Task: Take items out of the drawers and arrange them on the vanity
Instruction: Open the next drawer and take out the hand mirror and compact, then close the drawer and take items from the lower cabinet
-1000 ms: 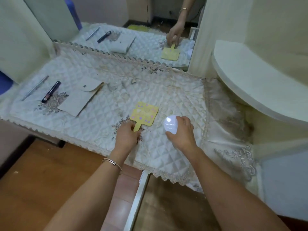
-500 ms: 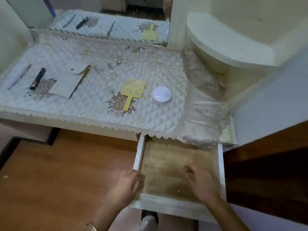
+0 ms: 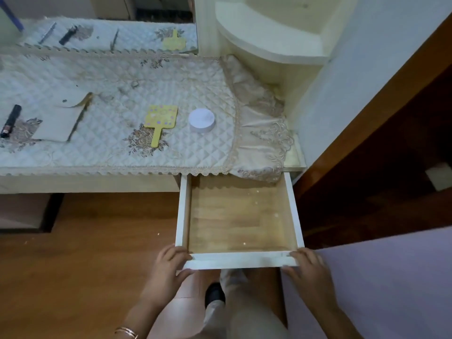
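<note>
From my feed I see a wood-plank floor [image 3: 85, 253] under a cream vanity [image 3: 85, 184], a mirror [image 3: 110, 33] along its back edge, a curved cream shelf [image 3: 269, 40] at its right corner, a pale wall [image 3: 354, 69] and a dark wooden panel [image 3: 379, 155] beyond.

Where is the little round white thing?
The round white container sits on the quilted vanity cover, just right of the yellow paddle-shaped card, behind the open drawer.
</note>
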{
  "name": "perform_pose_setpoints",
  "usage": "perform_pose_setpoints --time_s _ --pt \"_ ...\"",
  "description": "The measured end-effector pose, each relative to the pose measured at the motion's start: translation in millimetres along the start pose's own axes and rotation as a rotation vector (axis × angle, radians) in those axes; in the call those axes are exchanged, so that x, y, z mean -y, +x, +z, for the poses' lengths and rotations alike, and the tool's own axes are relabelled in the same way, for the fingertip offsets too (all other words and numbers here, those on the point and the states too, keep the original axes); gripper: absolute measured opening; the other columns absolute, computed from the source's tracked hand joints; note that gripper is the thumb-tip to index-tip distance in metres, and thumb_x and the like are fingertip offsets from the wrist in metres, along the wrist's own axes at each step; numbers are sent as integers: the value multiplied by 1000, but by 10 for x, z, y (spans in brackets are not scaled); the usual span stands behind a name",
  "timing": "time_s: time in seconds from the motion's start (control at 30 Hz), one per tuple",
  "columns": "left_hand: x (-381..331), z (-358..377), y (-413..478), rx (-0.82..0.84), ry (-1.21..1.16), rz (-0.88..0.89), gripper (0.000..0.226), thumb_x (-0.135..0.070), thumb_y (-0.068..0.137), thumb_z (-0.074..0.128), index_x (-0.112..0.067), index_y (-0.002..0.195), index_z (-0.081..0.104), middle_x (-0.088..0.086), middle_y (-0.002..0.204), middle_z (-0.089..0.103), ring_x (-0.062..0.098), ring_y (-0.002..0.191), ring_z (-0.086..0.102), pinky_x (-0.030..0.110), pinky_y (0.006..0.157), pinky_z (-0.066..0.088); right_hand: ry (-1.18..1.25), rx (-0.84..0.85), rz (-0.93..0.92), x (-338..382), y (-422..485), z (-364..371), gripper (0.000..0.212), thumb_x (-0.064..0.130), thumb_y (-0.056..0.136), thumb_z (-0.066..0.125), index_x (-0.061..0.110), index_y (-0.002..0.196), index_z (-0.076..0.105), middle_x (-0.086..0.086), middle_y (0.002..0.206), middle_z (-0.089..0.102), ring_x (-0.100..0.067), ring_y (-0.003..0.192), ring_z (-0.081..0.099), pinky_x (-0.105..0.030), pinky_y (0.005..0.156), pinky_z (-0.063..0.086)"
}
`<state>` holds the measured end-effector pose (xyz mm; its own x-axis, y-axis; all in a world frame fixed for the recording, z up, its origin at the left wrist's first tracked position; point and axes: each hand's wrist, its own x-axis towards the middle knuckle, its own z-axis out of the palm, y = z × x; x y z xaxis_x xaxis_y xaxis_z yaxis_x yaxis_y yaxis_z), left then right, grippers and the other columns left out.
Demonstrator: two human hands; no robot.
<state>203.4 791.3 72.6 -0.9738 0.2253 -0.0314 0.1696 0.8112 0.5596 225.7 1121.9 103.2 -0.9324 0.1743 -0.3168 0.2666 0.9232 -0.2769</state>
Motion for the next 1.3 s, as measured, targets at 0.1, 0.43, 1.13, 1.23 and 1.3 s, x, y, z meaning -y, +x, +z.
perform_pose_setpoints --time_s 0.1,0.43,1.13,1.23,1.3 --pt "25 -17 69 3 61 5 35 -53 74 47 -25 85 65 -8 99 65 8 103 40 24 88 43 -29 -8 -42 -22 110 13 50 54 71 41 18 90 70 -1 93 71 -27 88 66 -39 69 54" --pt "-61 -135 1084 -44 299 -64 69 -15 61 83 -14 122 51 14 128 57 24 125 31 38 102 40 -130 -153 -211 355 1150 -300 83 31 44 90 15 117 54 -8 114 66 -26 107 61 -35 91 48" --pt "-130 -199 2236 -225 365 -170 74 10 43 71 -11 110 49 13 113 46 33 107 40 47 84 47 -236 -430 -347 586 2290 -401 45 35 71 59 20 113 47 -5 122 40 -32 104 41 -54 86 41" --pt "-156 -201 2069 -164 356 -128 64 -8 64 66 -10 124 45 16 128 52 31 123 34 49 99 40 -250 -344 -323 623 2278 -497 47 39 71 44 18 113 48 -9 120 44 -31 102 41 -54 85 43" --pt "-140 -222 1855 -132 322 -113 54 -22 75 48 -13 128 46 10 135 51 24 128 32 38 104 32 -214 -288 -317 612 2245 -507 51 34 70 61 18 117 49 -12 122 51 -31 105 38 -57 86 42"
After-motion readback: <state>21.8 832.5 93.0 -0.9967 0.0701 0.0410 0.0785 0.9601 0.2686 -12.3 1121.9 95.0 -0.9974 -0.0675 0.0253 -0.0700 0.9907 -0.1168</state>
